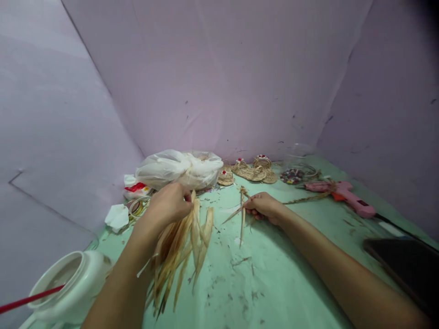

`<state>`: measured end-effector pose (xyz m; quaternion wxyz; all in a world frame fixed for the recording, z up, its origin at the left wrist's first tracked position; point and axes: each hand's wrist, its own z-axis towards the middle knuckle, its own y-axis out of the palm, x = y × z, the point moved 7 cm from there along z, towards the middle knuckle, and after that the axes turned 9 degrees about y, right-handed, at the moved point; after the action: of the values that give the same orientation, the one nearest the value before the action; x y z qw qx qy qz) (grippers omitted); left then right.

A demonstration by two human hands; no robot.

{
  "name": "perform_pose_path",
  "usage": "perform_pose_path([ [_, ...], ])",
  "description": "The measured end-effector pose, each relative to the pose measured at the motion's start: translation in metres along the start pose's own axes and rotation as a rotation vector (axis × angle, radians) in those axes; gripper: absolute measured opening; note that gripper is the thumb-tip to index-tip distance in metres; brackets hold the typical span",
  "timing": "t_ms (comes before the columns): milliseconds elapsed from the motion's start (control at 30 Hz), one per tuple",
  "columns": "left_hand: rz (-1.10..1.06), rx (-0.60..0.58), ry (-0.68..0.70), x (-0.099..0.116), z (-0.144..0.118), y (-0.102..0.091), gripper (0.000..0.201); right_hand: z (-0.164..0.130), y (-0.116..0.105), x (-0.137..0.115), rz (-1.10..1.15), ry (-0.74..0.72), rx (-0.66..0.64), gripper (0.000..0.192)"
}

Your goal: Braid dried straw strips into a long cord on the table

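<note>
While a bundle of dried husk strips (181,249) hangs over the green worktop (274,283), the left hand (168,203) has its grip clamped on the bundle's top. Just right, the right hand (262,206) pinches a few thin strips (242,219) lying on the worktop. Behind them sit a white plastic bag (178,168), small woven sandals (252,171) and a pink glue gun (343,194); a white jar (73,283) stands near left.

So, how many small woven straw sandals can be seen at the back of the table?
3, possibly more hidden. One small sandal lies beside the plastic bag, a second sandal right of it, and a third sandal overlaps it near the bead dish.
</note>
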<state>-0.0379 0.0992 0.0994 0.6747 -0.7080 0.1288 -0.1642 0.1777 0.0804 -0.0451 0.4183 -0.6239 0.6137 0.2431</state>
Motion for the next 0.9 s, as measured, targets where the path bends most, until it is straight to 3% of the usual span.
perform_pose_path([
  [100, 0.031, 0.063, -0.077, -0.004, -0.003, 0.011, 0.018, 0.000, 0.000, 0.000, 0.003, -0.002, 0.000, 0.018],
  [267, 0.005, -0.004, -0.034, 0.015, 0.008, 0.068, 0.025, 0.001, 0.000, 0.001, -0.003, -0.010, 0.006, 0.017],
  [367, 0.077, -0.003, -0.077, 0.017, 0.011, 0.084, 0.024, 0.001, 0.000, 0.000, -0.004, -0.019, 0.005, 0.015],
  [533, -0.056, 0.018, -0.051, 0.005, 0.011, 0.070, 0.018, -0.001, -0.001, -0.001, -0.006, -0.012, 0.007, 0.018],
  [667, -0.263, 0.139, -0.029, -0.013, 0.013, 0.051, 0.015, -0.001, -0.001, -0.001, -0.008, -0.008, 0.009, 0.019],
  [800, -0.704, 0.216, -0.102, -0.033, 0.012, 0.034, 0.009, 0.000, -0.001, 0.000, -0.001, -0.005, 0.005, 0.018],
  [900, -1.089, 0.231, -0.153, -0.030, 0.008, 0.017, 0.013, 0.001, 0.000, 0.000, 0.010, -0.003, -0.005, 0.018],
])
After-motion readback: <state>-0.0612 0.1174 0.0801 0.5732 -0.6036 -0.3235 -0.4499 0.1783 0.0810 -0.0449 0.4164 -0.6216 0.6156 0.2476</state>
